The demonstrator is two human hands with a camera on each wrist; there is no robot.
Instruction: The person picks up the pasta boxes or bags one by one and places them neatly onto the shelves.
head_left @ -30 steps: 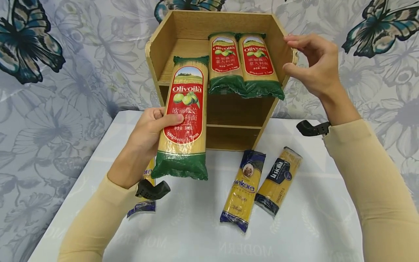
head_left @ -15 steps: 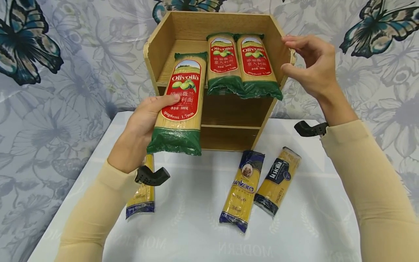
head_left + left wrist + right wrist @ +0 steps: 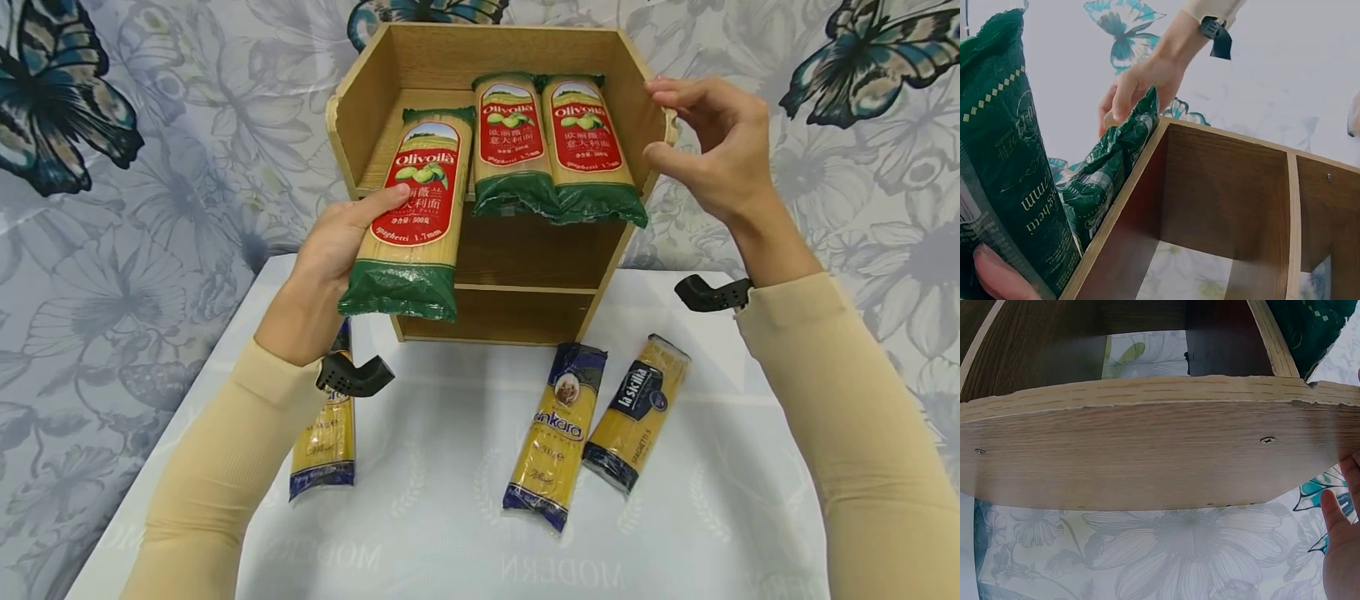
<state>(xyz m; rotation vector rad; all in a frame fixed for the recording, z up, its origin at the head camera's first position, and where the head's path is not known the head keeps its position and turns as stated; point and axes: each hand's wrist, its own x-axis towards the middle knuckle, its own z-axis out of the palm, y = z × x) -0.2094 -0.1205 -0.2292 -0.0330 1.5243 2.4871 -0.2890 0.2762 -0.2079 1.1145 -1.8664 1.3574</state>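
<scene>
My left hand grips a green-ended Olivoilà spaghetti pack, thumb across its red label. The pack slants over the left part of the top shelf, its far end inside and its near end jutting out past the front edge. Two matching packs, a middle one and a right one, lie side by side to its right. My right hand holds the right side panel of the wooden shelf unit, fingers and thumb at its edge. In the left wrist view the held pack shows its dark green back.
On the white table lie an Ankara spaghetti pack and a la Sicilia pack, close together right of centre. Another yellow-and-blue pack lies under my left wrist, partly hidden. Lower compartments open below the top shelf.
My left hand has moved up and away from me, carrying the spaghetti pack farther over the top shelf. More of the yellow pack beneath that wrist shows. The right hand keeps its place.
</scene>
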